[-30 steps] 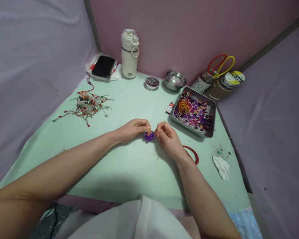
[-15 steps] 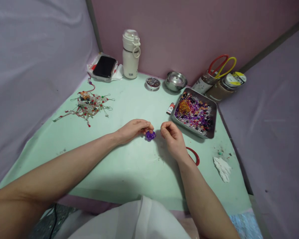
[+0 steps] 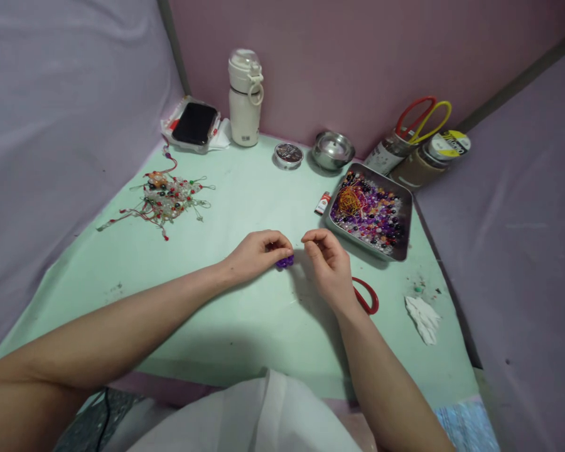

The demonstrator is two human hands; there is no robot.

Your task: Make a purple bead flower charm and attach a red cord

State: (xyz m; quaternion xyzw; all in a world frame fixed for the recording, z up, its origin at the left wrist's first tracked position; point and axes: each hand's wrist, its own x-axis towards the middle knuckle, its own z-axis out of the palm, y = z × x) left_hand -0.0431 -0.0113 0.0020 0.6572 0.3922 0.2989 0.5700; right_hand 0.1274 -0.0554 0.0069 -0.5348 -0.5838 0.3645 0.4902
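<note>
A small cluster of purple beads (image 3: pixel 285 262) is at the middle of the table, partly covered by the fingers of my left hand (image 3: pixel 260 252). Those fingers are closed over its upper side. My right hand (image 3: pixel 328 260) is a short way to the right, thumb and forefinger pinched together. Whatever lies in that pinch is too fine to make out. Close to my right wrist, a red scissor handle (image 3: pixel 368 296) shows on the table, the rest of it hidden under the arm.
A metal tray (image 3: pixel 387 252) of mixed beads stands right of my hands, beside a small lighter (image 3: pixel 322 203). Behind are a steel bowl (image 3: pixel 333 150), a thread spool (image 3: pixel 289 154), a white bottle (image 3: pixel 245 107) and jars. Beaded strings (image 3: pixel 169 198) lie left; crumpled tissue (image 3: pixel 422 319) lies right.
My left thumb and fingers have closed over the purple bead cluster, covering more of it. My right hand stays pinched in nearly the same place. The view has shifted slightly.
</note>
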